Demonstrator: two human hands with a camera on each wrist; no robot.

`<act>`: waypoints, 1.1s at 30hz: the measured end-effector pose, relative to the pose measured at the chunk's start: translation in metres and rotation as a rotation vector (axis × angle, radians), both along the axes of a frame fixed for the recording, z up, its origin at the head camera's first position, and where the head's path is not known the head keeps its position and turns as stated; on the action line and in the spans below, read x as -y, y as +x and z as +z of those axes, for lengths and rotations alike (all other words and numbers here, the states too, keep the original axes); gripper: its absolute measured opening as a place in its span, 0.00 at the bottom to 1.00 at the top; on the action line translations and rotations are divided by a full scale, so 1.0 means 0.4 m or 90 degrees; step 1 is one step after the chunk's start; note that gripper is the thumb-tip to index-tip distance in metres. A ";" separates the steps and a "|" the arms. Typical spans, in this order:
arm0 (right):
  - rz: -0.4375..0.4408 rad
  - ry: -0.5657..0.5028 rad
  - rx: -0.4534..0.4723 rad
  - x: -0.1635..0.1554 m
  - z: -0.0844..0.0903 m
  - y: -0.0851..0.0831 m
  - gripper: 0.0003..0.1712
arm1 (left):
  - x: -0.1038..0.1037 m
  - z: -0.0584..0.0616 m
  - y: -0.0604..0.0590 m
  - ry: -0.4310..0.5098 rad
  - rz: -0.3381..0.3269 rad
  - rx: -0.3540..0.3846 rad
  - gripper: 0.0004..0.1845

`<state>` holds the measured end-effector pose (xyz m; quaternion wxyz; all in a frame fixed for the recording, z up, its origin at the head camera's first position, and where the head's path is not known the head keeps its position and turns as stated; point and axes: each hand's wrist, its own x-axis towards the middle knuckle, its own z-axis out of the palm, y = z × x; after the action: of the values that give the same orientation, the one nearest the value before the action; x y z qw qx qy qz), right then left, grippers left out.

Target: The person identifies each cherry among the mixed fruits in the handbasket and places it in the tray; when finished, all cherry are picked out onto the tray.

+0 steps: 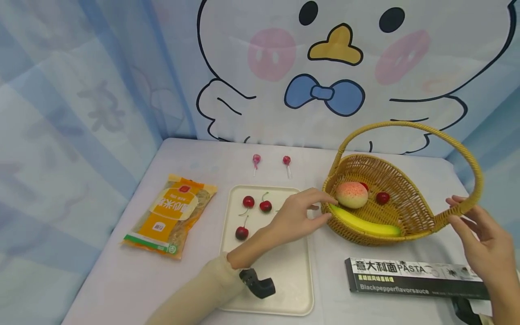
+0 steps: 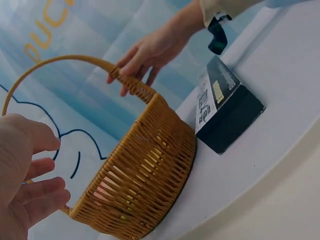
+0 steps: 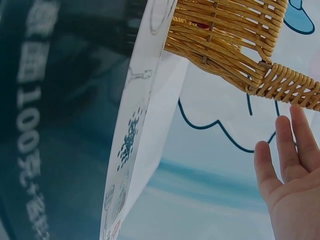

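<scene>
A wicker basket [image 1: 410, 216] with a tall hoop handle [image 1: 406, 124] stands on the white table, holding a peach [image 1: 351, 194], a banana [image 1: 365, 223] and a cherry [image 1: 382, 197]. My left hand [image 1: 331, 208] reaches over the cream tray [image 1: 284, 275], its straight fingers at the basket's left rim beside the peach. My right hand [image 1: 452, 210] has relaxed fingers on either side of the handle's right base. The left wrist view shows the left hand [image 2: 57, 170] beside the basket [image 2: 145, 175] and the right hand [image 2: 125, 80] touching the handle. In the right wrist view straight fingers [image 3: 285, 150] lie just under the handle.
Three cherries [image 1: 248, 201] lie on the tray. A black pasta box [image 1: 410, 277] sits in front of the basket. An orange noodle packet [image 1: 172, 214] lies at the left, and two lollipops [image 1: 256, 159] rest near the back. A cartoon cloth backdrop stands behind.
</scene>
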<state>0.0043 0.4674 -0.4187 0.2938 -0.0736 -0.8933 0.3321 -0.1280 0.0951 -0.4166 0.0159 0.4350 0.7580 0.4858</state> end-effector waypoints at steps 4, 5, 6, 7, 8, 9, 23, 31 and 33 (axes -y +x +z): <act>0.001 0.001 0.001 0.001 0.001 0.000 0.29 | -0.040 0.014 -0.005 -0.038 -0.008 -0.004 0.20; 0.005 0.001 -0.003 0.002 0.002 0.000 0.29 | -0.049 0.018 -0.005 -0.056 -0.008 -0.008 0.20; 0.007 0.001 -0.005 0.001 0.002 0.000 0.29 | -0.059 0.022 -0.005 -0.073 -0.010 -0.011 0.20; 0.010 0.002 -0.008 0.001 0.003 0.000 0.29 | -0.069 0.026 -0.005 -0.088 -0.014 -0.013 0.21; 0.012 0.001 -0.012 0.001 0.004 0.000 0.29 | -0.079 0.030 -0.005 -0.103 -0.018 -0.014 0.21; 0.014 0.001 -0.013 0.001 0.004 0.000 0.29 | -0.089 0.034 -0.005 -0.114 -0.024 -0.014 0.21; -0.013 -0.004 0.028 -0.005 0.001 0.005 0.29 | -0.237 0.060 -0.011 -0.214 -0.088 -0.041 0.26; 0.003 -0.007 0.019 -0.003 0.004 0.004 0.30 | -0.332 0.061 -0.017 -0.285 -0.097 -0.055 0.30; 0.005 -0.003 0.018 -0.003 0.004 0.005 0.30 | -0.355 0.063 -0.023 -0.293 -0.098 -0.058 0.29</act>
<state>0.0063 0.4686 -0.4171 0.2799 -0.0752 -0.8967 0.3344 -0.1372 0.2373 -0.3915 0.1172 0.4978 0.8133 0.2775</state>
